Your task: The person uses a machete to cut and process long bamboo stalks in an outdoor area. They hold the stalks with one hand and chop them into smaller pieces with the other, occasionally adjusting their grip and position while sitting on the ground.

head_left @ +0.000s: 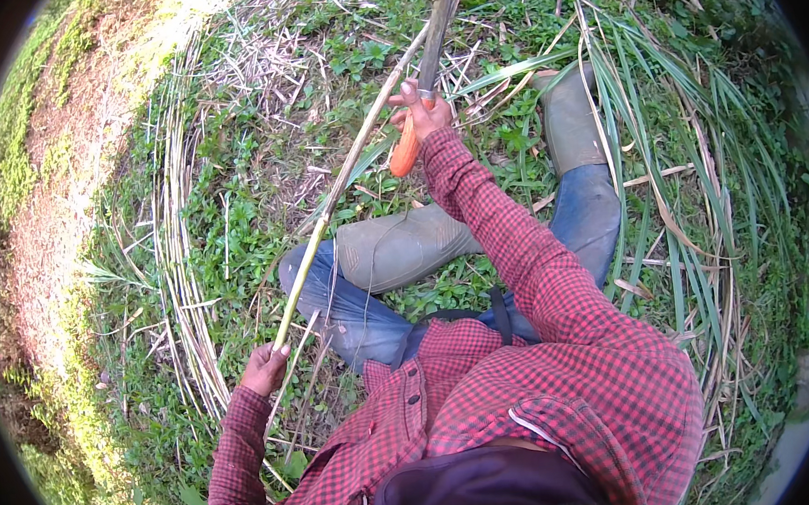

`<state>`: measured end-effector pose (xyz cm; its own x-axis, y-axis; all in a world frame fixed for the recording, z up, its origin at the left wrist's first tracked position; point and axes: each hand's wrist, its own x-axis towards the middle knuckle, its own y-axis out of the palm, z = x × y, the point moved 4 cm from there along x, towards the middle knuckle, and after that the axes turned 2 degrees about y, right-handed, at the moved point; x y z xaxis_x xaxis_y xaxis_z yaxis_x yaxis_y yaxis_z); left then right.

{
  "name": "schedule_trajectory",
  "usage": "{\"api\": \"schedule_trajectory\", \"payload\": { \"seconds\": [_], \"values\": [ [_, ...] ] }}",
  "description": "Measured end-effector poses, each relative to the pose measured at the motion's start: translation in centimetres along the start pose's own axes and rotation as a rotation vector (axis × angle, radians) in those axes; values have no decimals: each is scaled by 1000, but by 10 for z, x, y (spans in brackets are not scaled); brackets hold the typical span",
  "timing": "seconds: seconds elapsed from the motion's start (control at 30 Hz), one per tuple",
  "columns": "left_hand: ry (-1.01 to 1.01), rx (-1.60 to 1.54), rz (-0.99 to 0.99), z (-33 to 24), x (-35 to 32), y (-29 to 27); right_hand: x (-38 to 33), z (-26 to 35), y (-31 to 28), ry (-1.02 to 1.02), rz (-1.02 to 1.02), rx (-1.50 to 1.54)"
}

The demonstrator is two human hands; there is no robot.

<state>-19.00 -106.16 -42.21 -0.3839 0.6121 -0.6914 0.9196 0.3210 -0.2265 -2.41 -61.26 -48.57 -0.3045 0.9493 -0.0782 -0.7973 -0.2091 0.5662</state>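
Green weeds and dry stalks crowd my boots (404,245), leaving little room. My left hand (264,367) grips the cane (347,167), slanting up-right; my right hand (423,110) clutches the orange-handled blade (432,44).

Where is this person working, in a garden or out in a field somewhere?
Most likely a field edge or farm plot outdoors. The ground is low green weeds strewn with dry cut stalks, long grass blades lie around, and a bare earth path runs along one side.

Red-and-black checked shirt (563,373), blue jeans (353,317), grey-green rubber boots (404,248), orange knife handle (404,151), pale yellow-green cane stalk (334,187).
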Motion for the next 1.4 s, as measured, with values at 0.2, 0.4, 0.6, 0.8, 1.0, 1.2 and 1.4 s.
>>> {"api": "schedule_trajectory", "payload": {
  "seconds": [0.2, 0.4, 0.6, 0.8, 1.0, 1.2, 1.4],
  "values": [
    [-12, -38, 161, 5, -2, 36, 3, -10, -21, -32, -120, -149],
    [306, 787, -48, 3, 0, 12, 5, -47, -39, 71, -178, -158],
    [718, 1035, -435, -132, 44, 101, -44, -28, 3, 55, -38, -179],
    [584, 946, -503, -126, 90, 101, -52, 5, -9, -14, 62, -644],
    [495, 722, -318, -132, 99, 64, -101, 31, -29, -432, 576, -1481],
    [394, 631, -246, -106, 19, 62, 16, 68, -76, -138, -20, -1563],
    [321, 614, -331, -53, -24, 29, 11, 65, -79, -305, 291, -1736]
  ]
}}
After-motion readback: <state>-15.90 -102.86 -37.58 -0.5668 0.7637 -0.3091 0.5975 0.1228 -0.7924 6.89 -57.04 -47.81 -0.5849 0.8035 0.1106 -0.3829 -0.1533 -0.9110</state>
